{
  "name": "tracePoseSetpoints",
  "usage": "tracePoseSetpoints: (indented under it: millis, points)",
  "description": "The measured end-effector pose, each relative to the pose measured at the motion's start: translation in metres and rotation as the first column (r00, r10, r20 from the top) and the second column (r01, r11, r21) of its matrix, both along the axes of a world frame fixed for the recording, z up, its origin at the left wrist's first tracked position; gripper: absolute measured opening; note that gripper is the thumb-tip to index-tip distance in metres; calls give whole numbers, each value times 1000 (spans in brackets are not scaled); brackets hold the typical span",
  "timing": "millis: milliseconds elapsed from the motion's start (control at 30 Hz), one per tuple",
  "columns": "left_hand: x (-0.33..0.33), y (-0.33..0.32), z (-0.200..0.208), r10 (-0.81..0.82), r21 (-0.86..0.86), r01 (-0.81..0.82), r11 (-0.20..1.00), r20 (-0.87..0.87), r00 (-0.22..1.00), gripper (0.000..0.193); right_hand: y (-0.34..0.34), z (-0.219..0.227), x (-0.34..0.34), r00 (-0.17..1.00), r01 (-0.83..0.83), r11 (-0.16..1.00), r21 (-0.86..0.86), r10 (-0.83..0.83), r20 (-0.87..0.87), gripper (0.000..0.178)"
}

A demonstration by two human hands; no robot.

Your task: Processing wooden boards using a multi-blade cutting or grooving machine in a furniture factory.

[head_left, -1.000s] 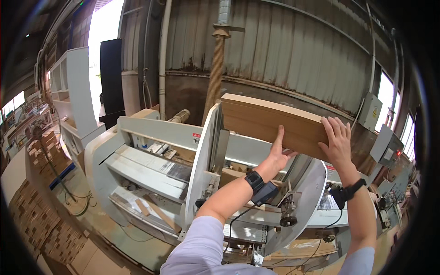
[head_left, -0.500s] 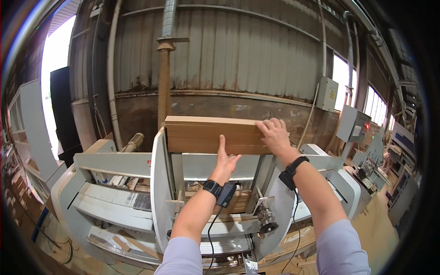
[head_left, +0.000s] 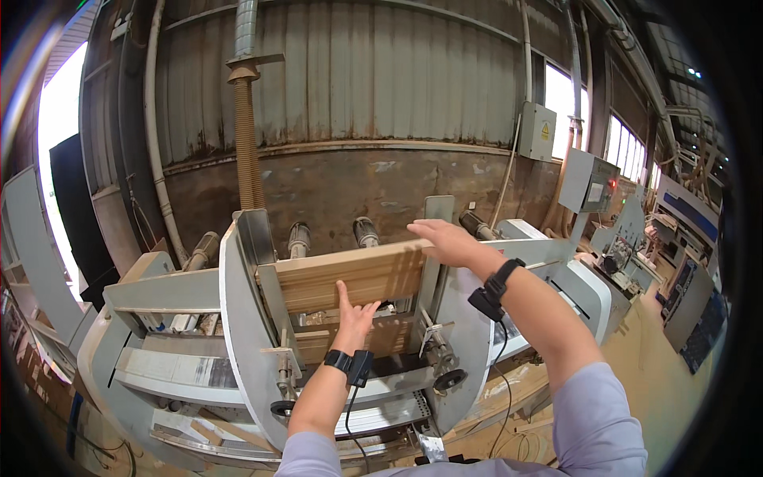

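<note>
A wooden board (head_left: 350,276) sits between the two upright metal guides of a pale grey machine, its top edge slightly higher on the right. My right hand (head_left: 451,242) rests over the board's upper right corner, fingers stretched out and not wrapped round it. In front of the board's lower part is my left hand (head_left: 354,322), open with thumb up and fingers spread; whether it touches the wood I cannot tell. More wood (head_left: 393,334) shows lower down between the guides. Each wrist wears a black strapped device with a cable.
Curved grey side plates (head_left: 245,318) flank the guides. Handwheels (head_left: 451,379) stick out low at the front. Motors (head_left: 366,232) line the machine's back, beside a ribbed hose (head_left: 248,143). A control box (head_left: 588,181) stands to the right. Wood offcuts (head_left: 208,432) lie low at left.
The board has dropped from above the guides to down between them. Both hands moved lower; the left fingers have spread off the wood, and the right hand has flattened over the corner.
</note>
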State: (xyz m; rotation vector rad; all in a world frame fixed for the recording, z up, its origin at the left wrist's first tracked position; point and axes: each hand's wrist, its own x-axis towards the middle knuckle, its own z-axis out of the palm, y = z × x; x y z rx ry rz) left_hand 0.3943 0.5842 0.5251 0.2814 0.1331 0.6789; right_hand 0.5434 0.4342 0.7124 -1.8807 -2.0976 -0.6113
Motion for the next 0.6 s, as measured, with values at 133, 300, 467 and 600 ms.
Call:
tracePoseSetpoints:
  millis: [133, 300, 467, 600]
  points:
    - [-12, -3, -28, -19, 103, 36, 994, -164, 986, 105, -55, 0, 5, 997, 45, 997, 65, -41, -58, 48]
    - [-50, -37, -13, -322, 258, 505, 824, -521, 791, 65, -96, -52, 10, 995, 95, 993, 74, -92, -42, 44]
    - [-56, -101, -27, -333, 375, 549, 747, -503, 797, 48, -96, -67, 5, 988, 142, 938, 316, -112, -110, 39]
    - [-67, -148, -65, -656, 266, 735, 624, -332, 678, 43, -92, -73, 15, 982, 143, 918, 371, -85, -169, 35]
